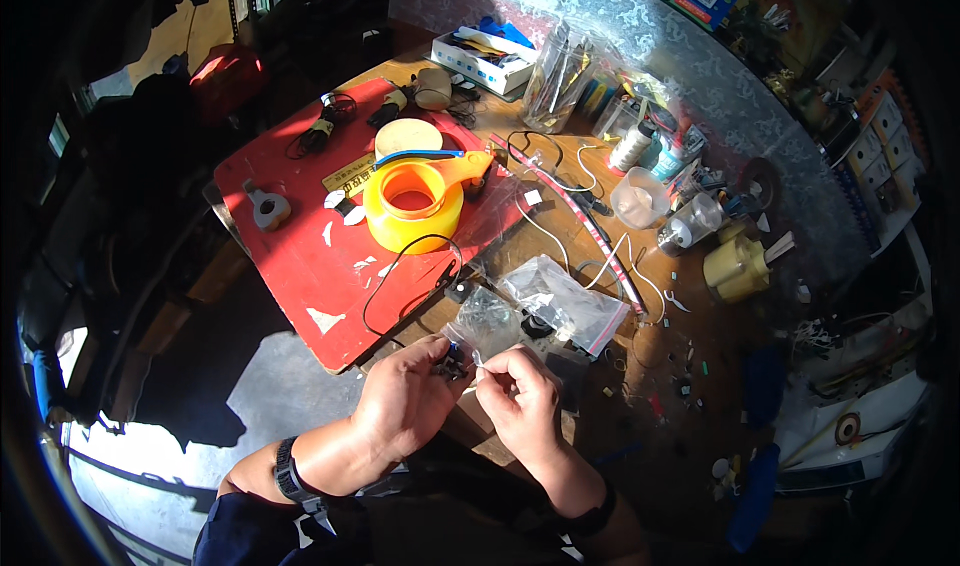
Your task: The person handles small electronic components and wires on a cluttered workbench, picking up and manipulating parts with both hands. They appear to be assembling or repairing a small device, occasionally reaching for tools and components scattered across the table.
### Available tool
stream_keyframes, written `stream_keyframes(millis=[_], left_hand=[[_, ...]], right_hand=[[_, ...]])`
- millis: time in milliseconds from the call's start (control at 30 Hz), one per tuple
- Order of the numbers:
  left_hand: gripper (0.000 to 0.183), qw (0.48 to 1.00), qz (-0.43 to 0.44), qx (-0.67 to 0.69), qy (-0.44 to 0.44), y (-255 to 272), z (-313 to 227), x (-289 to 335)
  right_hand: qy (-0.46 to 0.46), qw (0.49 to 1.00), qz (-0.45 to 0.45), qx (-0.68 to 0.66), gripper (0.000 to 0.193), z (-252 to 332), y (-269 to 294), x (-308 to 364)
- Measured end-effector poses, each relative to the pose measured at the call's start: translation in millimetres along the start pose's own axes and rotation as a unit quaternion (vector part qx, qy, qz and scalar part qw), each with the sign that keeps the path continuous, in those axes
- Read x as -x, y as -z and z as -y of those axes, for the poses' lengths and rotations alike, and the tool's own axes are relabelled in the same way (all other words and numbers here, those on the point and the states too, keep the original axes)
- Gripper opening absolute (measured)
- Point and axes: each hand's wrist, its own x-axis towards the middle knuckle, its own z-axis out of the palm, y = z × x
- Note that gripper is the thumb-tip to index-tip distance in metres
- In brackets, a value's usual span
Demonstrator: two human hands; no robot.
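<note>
My left hand point(395, 396) is closed around a cluster of small dark parts point(455, 363), too small to name. Close beside it, my right hand point(522, 401) pinches with thumb and forefinger; a tiny pale bit shows at the fingertips, but its kind is unclear. Just beyond both hands lies a clear plastic bag point(486, 318). A larger zip bag point(565, 301) with a pink edge rests behind it to the right. Left of the bags, a thin black cable point(385, 281) loops over the red board point(290, 256).
A yellow and orange plastic pot point(412, 228) stands on the board, near a white tape roll point(268, 210). Behind are a box of tools point(483, 61) and a clear jar point(557, 81). Rightward lie a striped strip point(590, 228), a yellow cup point(738, 264) and scattered small parts.
</note>
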Motion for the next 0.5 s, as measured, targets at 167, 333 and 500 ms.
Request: stream_keyframes(millis=[167, 333, 500], left_hand=[[0.021, 0.999, 0.017, -0.047, 0.013, -6.1, -0.8, 6.0], [0.025, 0.991, 0.051, -0.112, 0.046, -13.4, -4.8, 4.2], [0.031, 0.969, 0.037, -0.233, 0.075, -26.2, -15.1, 0.8]], right_hand=[[-0.001, 1.0, -0.009, -0.004, 0.009, -3.7, 0.5, -1.7], [-0.012, 0.999, -0.013, 0.027, 0.009, -9.7, 0.8, -2.6], [-0.076, 0.993, -0.024, -0.091, 0.007, -14.4, 2.3, -1.6]])
